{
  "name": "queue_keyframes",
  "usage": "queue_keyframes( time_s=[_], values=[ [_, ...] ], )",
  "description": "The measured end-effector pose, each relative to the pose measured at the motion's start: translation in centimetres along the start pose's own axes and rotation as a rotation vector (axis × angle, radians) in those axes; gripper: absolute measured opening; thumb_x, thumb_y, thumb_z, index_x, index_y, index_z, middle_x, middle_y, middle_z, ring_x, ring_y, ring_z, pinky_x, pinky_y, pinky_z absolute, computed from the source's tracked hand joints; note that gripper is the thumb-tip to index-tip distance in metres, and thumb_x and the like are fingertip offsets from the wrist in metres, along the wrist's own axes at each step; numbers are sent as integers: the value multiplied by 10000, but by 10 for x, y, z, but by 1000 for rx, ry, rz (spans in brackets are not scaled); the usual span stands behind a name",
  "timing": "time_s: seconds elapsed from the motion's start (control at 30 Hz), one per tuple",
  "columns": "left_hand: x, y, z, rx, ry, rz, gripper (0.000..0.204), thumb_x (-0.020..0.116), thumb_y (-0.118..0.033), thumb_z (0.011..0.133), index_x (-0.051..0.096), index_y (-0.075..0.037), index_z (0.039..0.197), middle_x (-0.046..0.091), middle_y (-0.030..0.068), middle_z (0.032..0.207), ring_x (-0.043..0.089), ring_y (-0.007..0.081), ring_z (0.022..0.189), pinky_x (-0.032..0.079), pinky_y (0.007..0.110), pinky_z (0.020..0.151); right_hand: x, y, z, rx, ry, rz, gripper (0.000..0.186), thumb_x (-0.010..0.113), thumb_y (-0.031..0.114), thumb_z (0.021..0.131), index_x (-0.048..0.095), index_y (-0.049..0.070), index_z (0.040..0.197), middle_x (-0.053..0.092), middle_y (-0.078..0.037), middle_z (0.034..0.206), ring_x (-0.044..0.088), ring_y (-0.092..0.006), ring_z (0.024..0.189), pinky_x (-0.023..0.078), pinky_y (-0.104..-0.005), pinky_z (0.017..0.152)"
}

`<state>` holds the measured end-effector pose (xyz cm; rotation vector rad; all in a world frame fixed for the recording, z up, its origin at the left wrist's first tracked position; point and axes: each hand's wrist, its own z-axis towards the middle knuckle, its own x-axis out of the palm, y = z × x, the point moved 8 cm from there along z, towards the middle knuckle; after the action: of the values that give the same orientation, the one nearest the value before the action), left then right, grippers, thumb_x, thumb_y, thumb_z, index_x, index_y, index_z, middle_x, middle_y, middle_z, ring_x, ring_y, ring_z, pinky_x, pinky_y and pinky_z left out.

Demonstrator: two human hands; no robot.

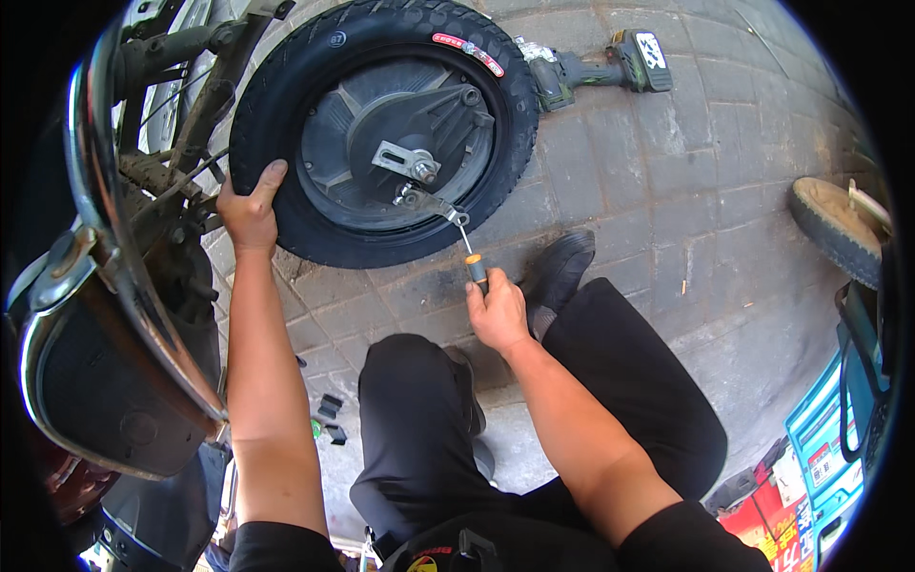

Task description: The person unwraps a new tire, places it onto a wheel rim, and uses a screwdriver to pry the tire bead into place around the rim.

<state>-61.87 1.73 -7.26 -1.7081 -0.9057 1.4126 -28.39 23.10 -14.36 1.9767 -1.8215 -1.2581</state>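
Note:
A black scooter wheel (257, 114) with a dark hub lies on its side on the paving. My left hand (252, 212) grips the near left edge of its tyre, thumb up on the sidewall. In my right hand (499, 313) is a screwdriver (476, 266) with a grey and orange handle. Its thin shaft reaches the ring-shaped end of a metal brake arm (440, 206) at the hub's near side; whether the tip passes through the ring is hard to tell. Close by, a slotted metal plate (396, 157) sits around the threaded axle (425, 173).
A cordless power tool (591, 74) lies beyond the tyre's right side. Along the left stands a scooter (143, 286) with a chrome bar. A smaller wheel (827, 229) is at the far right, above a blue case (831, 458). Small black pieces (331, 405) lie near my left forearm.

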Motion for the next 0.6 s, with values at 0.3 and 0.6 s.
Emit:
queue_keyframes(
  time_s=[0.3, 0.6],
  values=[
    [-1, 9, 5, -35, 34, 52, 530, 821, -260, 827, 662, 55, 1222, 706, 111, 1178, 659, 211, 1036, 481, 331, 975, -5, 2, 3, 116, 117, -46, 308, 635, 243, 929, 556, -55, 931, 665, -320, 835, 645, -512, 854, 499, -560, 782],
    [2, 12, 12, -10, 92, -54, 558, 862, -251, 769, 671, 60, 1191, 728, 136, 1135, 681, 235, 1011, 499, 336, 965, -16, 11, 8, 202, 205, -30, 358, 620, 278, 943, 604, -77, 986, 672, -340, 921, 652, -497, 966, 503, -524, 865]
  ],
)
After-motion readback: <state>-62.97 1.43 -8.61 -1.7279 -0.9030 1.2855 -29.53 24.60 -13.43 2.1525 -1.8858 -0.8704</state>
